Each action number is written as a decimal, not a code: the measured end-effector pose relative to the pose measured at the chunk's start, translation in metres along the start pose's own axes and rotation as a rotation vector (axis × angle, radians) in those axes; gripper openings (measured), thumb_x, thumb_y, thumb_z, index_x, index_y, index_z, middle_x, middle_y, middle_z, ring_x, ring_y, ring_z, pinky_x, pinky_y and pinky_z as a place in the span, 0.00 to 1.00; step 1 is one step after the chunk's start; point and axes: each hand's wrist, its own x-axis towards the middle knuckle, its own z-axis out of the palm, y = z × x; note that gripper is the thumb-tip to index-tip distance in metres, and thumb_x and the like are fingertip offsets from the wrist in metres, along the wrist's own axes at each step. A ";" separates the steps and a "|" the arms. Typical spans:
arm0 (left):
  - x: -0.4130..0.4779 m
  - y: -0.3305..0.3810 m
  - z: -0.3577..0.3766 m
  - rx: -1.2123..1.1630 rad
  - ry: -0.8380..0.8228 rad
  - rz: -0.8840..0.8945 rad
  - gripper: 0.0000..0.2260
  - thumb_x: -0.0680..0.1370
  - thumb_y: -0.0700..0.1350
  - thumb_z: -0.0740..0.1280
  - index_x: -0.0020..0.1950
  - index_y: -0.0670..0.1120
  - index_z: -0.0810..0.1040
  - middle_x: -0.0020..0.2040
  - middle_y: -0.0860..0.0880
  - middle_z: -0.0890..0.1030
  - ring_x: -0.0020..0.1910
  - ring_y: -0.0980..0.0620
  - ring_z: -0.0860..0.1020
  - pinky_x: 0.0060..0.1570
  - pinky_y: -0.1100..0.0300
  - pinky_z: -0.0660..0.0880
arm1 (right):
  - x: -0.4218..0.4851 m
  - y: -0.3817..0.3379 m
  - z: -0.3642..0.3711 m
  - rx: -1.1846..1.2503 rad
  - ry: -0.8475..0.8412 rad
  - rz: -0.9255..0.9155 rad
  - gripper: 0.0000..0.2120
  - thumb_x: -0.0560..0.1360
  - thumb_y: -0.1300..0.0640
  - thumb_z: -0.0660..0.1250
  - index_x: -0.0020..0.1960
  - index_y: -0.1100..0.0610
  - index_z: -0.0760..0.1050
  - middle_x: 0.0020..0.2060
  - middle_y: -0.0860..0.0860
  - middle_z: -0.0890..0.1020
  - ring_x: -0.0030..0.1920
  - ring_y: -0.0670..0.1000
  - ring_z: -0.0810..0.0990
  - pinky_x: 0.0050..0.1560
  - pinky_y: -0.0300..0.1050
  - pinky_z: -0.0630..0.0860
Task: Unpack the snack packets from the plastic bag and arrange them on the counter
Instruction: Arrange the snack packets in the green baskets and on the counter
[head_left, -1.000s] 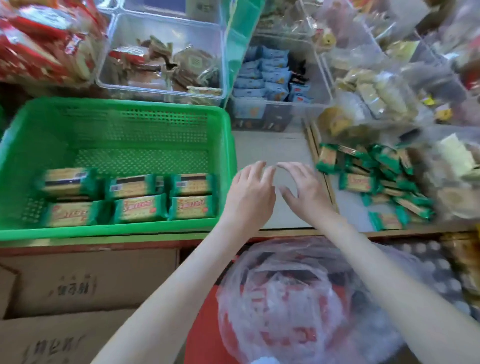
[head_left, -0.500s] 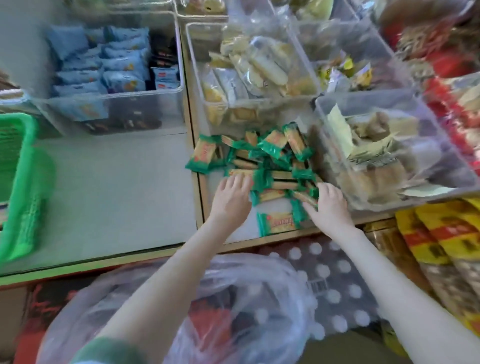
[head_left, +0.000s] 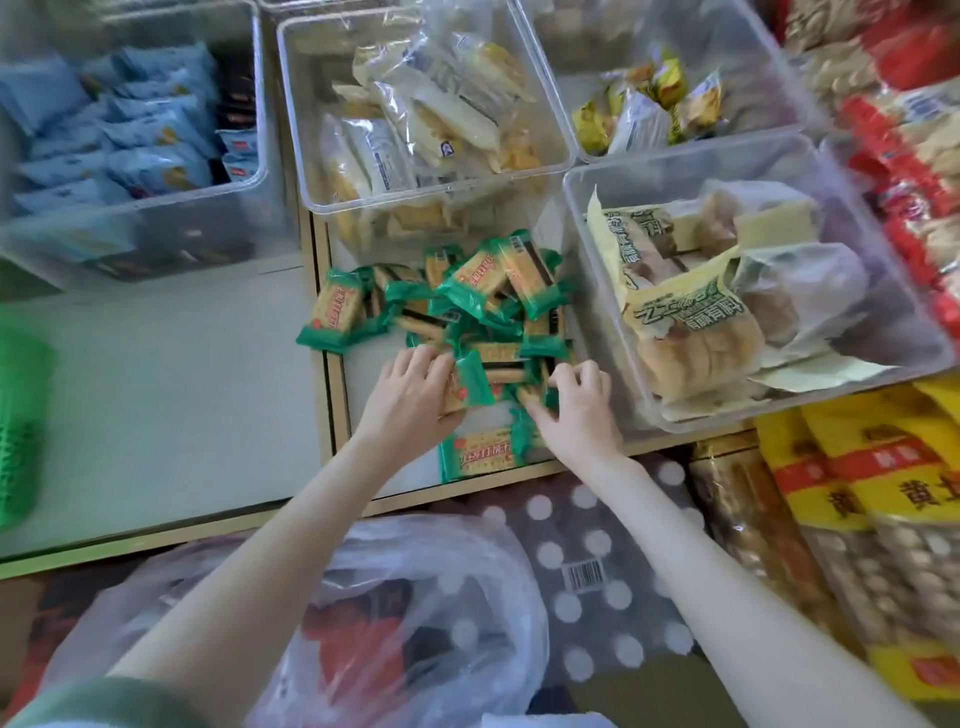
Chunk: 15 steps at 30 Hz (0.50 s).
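Snack packets (head_left: 467, 296) out, heaped loose on counter (head_left: 156, 415); arranging looks barely begun. Left hand (head_left: 410, 389) at heap's near edge, fingers curled round one packet. Right hand (head_left: 582, 405) beside it, pinching others. Plastic bag (head_left: 415, 597) below heap, off counter: thin, crinkled, translucent, contents unclear. Packets flat, oblong, glossy green film.

Green sleeve (head_left: 98, 702), left arm

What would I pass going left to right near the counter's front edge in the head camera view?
Green mesh plastic basket → left hand → right hand, both gripping green-wrapped snack packets → clear plastic bin of wrapped bread → yellow-and-red printed bags.
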 end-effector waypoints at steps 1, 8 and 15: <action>0.002 0.008 -0.003 -0.028 -0.028 0.031 0.27 0.69 0.51 0.76 0.61 0.39 0.74 0.56 0.40 0.77 0.55 0.38 0.76 0.52 0.45 0.75 | -0.001 -0.002 -0.001 0.035 0.025 -0.011 0.13 0.76 0.51 0.67 0.49 0.61 0.70 0.50 0.57 0.70 0.54 0.57 0.67 0.52 0.53 0.72; 0.004 0.026 0.014 0.066 -0.195 -0.079 0.28 0.75 0.54 0.71 0.67 0.38 0.71 0.61 0.40 0.75 0.58 0.39 0.73 0.54 0.47 0.73 | -0.028 -0.008 -0.006 0.006 0.017 0.076 0.25 0.70 0.60 0.68 0.65 0.62 0.66 0.62 0.59 0.66 0.59 0.57 0.63 0.61 0.51 0.66; 0.012 0.033 0.015 0.183 -0.185 -0.111 0.22 0.76 0.50 0.70 0.63 0.39 0.71 0.60 0.42 0.75 0.60 0.42 0.70 0.59 0.53 0.67 | -0.010 -0.017 -0.015 -0.012 -0.131 0.309 0.26 0.78 0.40 0.59 0.66 0.59 0.62 0.61 0.61 0.72 0.60 0.62 0.71 0.59 0.55 0.68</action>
